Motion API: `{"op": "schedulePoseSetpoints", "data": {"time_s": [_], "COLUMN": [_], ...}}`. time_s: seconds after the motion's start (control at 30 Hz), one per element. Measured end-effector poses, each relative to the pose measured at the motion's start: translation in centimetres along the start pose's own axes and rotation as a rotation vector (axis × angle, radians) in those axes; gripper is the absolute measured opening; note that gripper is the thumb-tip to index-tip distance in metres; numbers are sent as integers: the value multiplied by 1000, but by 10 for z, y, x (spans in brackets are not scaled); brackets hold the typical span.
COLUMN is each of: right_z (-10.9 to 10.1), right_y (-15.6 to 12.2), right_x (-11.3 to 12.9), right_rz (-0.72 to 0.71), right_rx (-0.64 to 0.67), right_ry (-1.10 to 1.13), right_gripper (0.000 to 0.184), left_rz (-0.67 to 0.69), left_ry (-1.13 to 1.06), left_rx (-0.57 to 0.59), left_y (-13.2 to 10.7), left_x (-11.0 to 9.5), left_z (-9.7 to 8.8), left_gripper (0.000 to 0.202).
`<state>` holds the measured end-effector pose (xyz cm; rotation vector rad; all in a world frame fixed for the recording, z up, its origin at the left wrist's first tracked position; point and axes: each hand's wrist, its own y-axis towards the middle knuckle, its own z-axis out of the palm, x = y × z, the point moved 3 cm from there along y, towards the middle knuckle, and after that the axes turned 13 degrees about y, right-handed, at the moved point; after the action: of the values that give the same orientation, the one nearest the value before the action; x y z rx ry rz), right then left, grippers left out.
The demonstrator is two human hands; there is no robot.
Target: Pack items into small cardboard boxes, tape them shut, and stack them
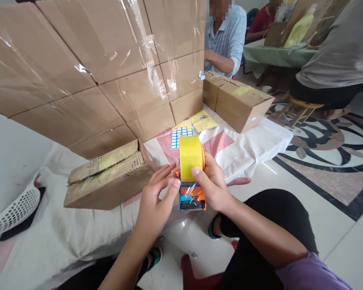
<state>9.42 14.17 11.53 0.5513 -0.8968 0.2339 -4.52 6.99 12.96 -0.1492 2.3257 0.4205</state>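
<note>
A tape dispenser (192, 197) with an orange and blue body carries a wide yellow tape roll (190, 155). It is held up in front of me, above the table's near edge. My right hand (213, 179) grips it from the right, thumb across the roll. My left hand (159, 189) is at its left side, with thumb and fingertips closed on the orange edge; the exact contact is partly hidden. Just beyond the roll, a sheet of blue-edged labels (179, 135) and a yellow sheet (204, 120) lie on the cloth.
Stacked cardboard boxes (133, 96) wrapped in clear film rise at the back left. One taped carton (109, 177) stands left of my hands, another (242, 102) at the right. A white perforated basket (18, 209) is far left. Another person (237, 38) sits behind the stack.
</note>
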Motion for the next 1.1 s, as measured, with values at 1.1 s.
{"op": "schedulePoseSetpoints", "data": {"time_s": [1.1], "right_z": [-38], "right_y": [8], "right_x": [-33], "right_rz": [74], "right_rx": [-251], "right_ry": [13], "right_gripper": [24], "left_rz": [-309], "left_ry": [-230], "left_rx": [197], "left_y": [-6], "left_x": [-6], "left_z": [33], "left_gripper": [26]}}
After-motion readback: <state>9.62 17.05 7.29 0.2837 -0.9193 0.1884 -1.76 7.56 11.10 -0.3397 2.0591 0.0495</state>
